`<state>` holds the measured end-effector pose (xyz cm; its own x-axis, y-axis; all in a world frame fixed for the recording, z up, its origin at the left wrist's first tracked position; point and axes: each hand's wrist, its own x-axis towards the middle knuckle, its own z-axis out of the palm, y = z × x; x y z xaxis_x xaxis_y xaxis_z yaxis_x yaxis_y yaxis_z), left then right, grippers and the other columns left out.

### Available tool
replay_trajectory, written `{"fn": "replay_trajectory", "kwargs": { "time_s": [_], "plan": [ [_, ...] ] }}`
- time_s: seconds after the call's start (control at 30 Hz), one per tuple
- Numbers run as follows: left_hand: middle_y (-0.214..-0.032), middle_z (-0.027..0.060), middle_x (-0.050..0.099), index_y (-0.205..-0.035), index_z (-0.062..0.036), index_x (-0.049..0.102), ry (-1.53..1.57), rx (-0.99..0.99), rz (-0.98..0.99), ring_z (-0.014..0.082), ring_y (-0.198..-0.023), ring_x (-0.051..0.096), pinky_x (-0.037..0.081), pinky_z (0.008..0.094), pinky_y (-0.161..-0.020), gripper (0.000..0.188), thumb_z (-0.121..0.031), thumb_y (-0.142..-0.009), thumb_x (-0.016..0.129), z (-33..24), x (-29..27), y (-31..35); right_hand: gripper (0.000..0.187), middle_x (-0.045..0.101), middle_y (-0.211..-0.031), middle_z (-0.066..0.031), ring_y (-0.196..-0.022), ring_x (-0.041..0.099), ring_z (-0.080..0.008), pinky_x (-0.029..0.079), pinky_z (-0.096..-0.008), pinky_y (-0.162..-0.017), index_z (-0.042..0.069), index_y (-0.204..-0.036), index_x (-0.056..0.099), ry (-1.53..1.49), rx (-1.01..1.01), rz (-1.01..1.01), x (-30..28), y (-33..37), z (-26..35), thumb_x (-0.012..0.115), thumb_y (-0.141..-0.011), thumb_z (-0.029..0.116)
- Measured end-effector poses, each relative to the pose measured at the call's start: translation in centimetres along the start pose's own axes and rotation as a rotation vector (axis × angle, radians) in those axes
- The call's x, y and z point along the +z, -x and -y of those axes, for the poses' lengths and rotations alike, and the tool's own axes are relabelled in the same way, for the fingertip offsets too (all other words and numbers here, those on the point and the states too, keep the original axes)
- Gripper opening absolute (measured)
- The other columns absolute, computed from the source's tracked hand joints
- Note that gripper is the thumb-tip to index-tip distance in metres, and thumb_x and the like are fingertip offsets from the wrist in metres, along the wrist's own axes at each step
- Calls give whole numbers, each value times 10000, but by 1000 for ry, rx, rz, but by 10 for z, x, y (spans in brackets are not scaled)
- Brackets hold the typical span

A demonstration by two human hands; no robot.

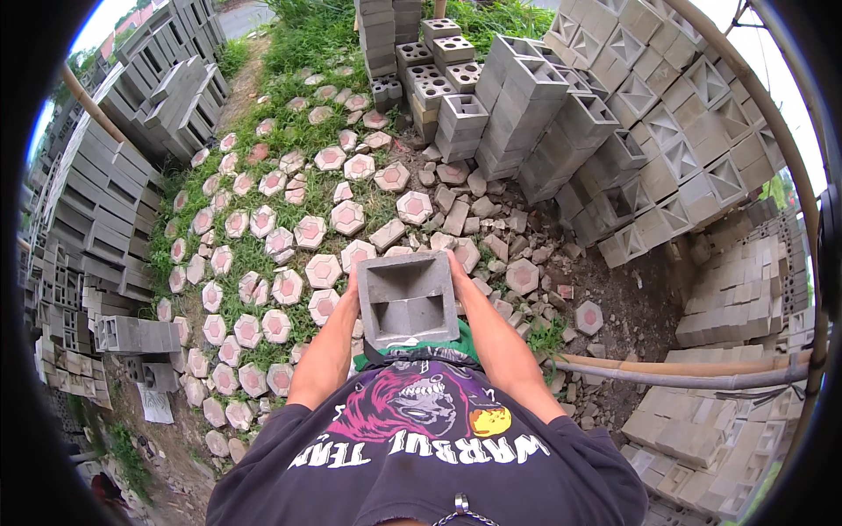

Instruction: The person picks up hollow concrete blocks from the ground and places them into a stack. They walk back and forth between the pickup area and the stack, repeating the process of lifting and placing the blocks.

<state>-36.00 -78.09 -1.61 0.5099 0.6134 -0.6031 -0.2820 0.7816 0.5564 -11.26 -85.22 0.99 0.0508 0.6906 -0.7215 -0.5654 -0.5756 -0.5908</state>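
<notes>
Close to my waist I hold a grey concrete vent block [369, 309], square-framed with a slanted divider inside and its hollow face turned up toward me. My left hand [353, 286] grips its left side, and my right hand [458, 271] grips its right side. The fingers of both hands are mostly hidden behind the block's outer walls. Beneath and ahead of the block lie hexagonal paving stones [347, 217] with pinkish centres, set among grass.
Stacks of vent blocks rise at right [675, 114] and left [96, 184]. Ahead stand hollow-block columns [517, 96]. Broken rubble [491, 219] covers ground at the front right. A bamboo pole [675, 368] runs across on my right. A low grey block [136, 335] sits at left.
</notes>
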Motion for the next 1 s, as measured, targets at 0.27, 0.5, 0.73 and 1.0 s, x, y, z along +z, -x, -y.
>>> {"fn": "replay_trajectory", "kwargs": {
  "time_s": [0.27,0.5,0.73,1.0],
  "plan": [
    [-1059,143,655,-1100,-19,620,-63,-95,2,270,-900,643,527,403,-814,468,-363,-873,397,-63,51,-121,559,642,-1001,-97,-894,592,-255,476,-403,-813,85,-1049,627,-119,5,15,-43,-72,90,393,-856,555],
    [-1118,148,633,-1154,-38,601,-125,-117,22,285,-991,606,489,419,-872,588,-471,-896,297,-120,81,-190,606,610,-1108,-136,-989,572,-280,469,-415,-853,91,-1151,585,-146,-37,-18,-26,-110,161,388,-863,587],
    [-1008,113,662,-1043,-49,644,-80,-139,12,241,-881,622,490,376,-814,478,-400,-862,376,-229,162,-257,756,554,-1251,-169,-1095,545,-315,438,-437,-931,48,-1273,512,-182,3,-43,-30,-209,251,372,-855,662],
    [-1111,132,626,-1120,-46,599,-74,-192,38,262,-1018,574,454,395,-885,555,-478,-913,319,-336,139,-397,697,533,-1287,-165,-1116,531,-309,415,-402,-970,46,-1296,496,-189,11,-63,49,-285,383,296,-928,603]
  ]
}}
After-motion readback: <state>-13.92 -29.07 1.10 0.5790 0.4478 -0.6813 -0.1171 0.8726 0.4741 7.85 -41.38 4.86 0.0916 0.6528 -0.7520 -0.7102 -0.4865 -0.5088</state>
